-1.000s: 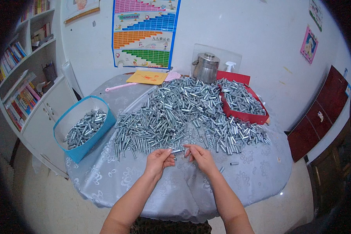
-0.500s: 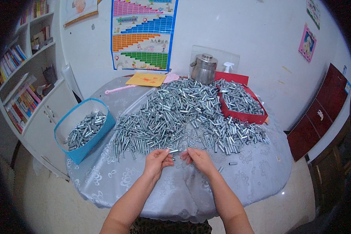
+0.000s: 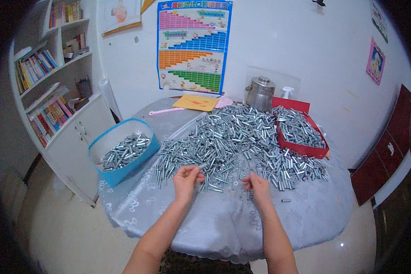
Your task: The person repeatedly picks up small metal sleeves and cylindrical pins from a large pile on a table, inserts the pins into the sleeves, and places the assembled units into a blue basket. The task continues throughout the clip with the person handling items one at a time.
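Observation:
A wide heap of silvery metal sleeves and bolts (image 3: 223,141) spreads across the table. At the heap's near left edge is my left hand (image 3: 185,182), thumb and fingers pinched on a small metal sleeve (image 3: 203,167). To the right, my right hand (image 3: 258,186) hovers over the near edge with its fingertips pressed together. A thin dark piece shows just below them; whether they grip it is unclear. Small nuts or washers lie scattered between my hands. One loose sleeve (image 3: 285,200) rests on the cloth, right of my right hand.
A blue fabric bin (image 3: 131,172) holding sleeves stands at the left; a red box (image 3: 304,150) full of them is at the right. Behind the heap are a steel pot (image 3: 260,94), a yellow envelope (image 3: 196,102) and a pink stick (image 3: 166,111). Grey cloth (image 3: 205,228) covers the table.
My hands have moved apart, the left up toward the heap with the sleeve and the right to the right. The whole view has shifted, so the surroundings appear farther right and lower.

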The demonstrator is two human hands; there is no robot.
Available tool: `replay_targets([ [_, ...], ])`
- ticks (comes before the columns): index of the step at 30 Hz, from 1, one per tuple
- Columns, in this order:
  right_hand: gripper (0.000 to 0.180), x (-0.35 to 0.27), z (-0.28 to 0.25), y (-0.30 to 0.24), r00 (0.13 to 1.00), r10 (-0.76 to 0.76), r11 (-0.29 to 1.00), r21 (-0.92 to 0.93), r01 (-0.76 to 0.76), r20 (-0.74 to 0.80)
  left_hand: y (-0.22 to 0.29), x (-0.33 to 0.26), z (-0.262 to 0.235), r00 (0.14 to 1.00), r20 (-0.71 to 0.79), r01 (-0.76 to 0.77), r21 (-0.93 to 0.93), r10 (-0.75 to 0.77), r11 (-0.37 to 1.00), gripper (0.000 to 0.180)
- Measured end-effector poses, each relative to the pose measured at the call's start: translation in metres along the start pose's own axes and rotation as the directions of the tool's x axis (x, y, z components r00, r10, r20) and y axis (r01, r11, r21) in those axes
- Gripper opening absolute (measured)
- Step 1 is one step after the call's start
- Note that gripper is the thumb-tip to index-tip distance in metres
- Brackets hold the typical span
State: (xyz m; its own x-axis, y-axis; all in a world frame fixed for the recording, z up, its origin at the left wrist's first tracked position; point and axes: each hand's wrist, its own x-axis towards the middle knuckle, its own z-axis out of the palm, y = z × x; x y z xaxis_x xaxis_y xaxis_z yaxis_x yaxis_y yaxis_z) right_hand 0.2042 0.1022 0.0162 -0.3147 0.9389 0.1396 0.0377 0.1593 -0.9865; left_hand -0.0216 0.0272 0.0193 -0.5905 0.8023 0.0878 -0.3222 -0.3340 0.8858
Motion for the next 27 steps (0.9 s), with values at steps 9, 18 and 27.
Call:
replay_targets([
  [9,0.036,0.014,-0.031,0.002,0.942,-0.08,0.985,0.119,0.125,-0.325,0.091,0.075,-0.117,0.778,-0.052,-0.342,0.801,0.626,0.492,0.014],
  [18,0.022,0.026,-0.081,0.022,0.829,-0.148,0.986,-0.019,0.163,-0.54,0.078,0.067,-0.101,0.749,0.243,-0.486,0.834,0.616,0.262,0.018],
  [27,0.023,0.005,-0.063,0.008,0.932,-0.123,0.526,-0.819,-0.231,-0.342,0.026,0.026,-0.03,0.753,0.529,-0.654,0.671,0.391,0.349,0.01],
])
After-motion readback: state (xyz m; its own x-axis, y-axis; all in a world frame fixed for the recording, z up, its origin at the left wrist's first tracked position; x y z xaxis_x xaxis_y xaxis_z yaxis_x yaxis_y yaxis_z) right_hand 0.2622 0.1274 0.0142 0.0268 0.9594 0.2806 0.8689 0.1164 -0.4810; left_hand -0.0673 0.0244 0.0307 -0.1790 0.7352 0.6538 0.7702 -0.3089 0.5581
